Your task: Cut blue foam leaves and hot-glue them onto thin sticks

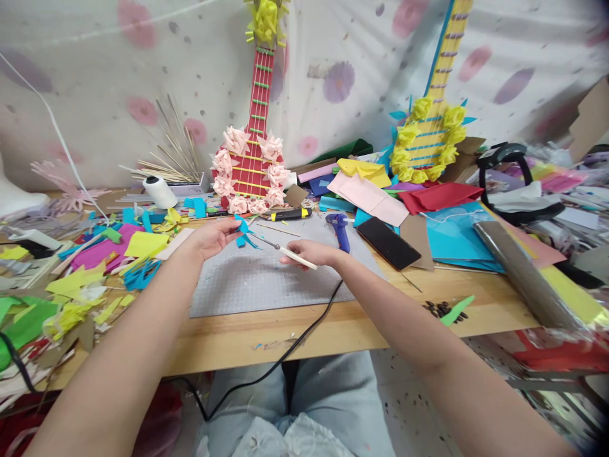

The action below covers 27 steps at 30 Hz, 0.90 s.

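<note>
Between the fingertips of my left hand [217,238] is a small blue paper piece [244,226], with narrow strips hanging from its lower side. My right hand [311,252] is closed around the white handle of a pair of scissors [299,257]. Their metal blades point left and reach the blue paper's lower edge; whether they touch it I cannot tell. Both hands are above a grey gridded cutting mat [228,298]. Just behind the mat lies a yellow and black utility knife [290,215]. A blue glue gun [339,231] rests on the mat to the right of my right hand.
A red paper guitar [254,171] with pink flowers and a yellow one [423,136] lean at the back. Paper scraps [143,244] cover the left side. A phone [387,242] and dark beads [442,311] lie right. A black cable [304,333] crosses the table's front edge.
</note>
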### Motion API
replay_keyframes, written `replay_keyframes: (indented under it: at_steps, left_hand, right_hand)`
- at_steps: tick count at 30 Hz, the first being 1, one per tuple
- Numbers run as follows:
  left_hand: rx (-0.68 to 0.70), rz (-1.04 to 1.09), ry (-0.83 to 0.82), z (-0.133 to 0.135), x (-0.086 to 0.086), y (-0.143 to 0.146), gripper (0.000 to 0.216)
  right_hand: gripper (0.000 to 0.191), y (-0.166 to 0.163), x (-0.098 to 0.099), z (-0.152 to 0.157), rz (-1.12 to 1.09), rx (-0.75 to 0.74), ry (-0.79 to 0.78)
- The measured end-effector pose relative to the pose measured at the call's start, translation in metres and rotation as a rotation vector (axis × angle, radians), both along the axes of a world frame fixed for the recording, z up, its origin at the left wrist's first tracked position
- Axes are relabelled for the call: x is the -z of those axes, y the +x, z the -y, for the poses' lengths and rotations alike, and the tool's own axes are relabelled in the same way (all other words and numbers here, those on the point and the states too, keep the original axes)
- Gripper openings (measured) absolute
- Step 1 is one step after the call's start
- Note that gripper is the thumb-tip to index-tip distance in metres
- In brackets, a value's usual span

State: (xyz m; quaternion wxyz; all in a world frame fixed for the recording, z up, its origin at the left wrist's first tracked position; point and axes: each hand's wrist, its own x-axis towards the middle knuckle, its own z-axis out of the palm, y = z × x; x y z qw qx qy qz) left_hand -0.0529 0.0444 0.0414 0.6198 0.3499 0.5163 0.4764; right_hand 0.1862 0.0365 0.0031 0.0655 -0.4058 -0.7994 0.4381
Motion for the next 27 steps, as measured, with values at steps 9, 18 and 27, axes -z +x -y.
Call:
replay_keyframes:
  at_steps: [9,18,27]
  left_hand:
    - [-0.376,-0.202,0.190,-0.009,-0.023,-0.069,0.009]
    - [-0.440,-0.955,0.194,0.007,-0.019,-0.103,0.011]
    - [-0.416,-0.521,0.309,0.007,-0.032,-0.098,0.007]
  right_hand:
    - [0.049,0.017,0.012,-0.001,0.049,0.205,0.209]
    - [0.057,-0.003,0.032,0.007,0.412,0.532,0.499]
    - [0.052,-0.005,0.036,0.010,0.438,0.561,0.515]
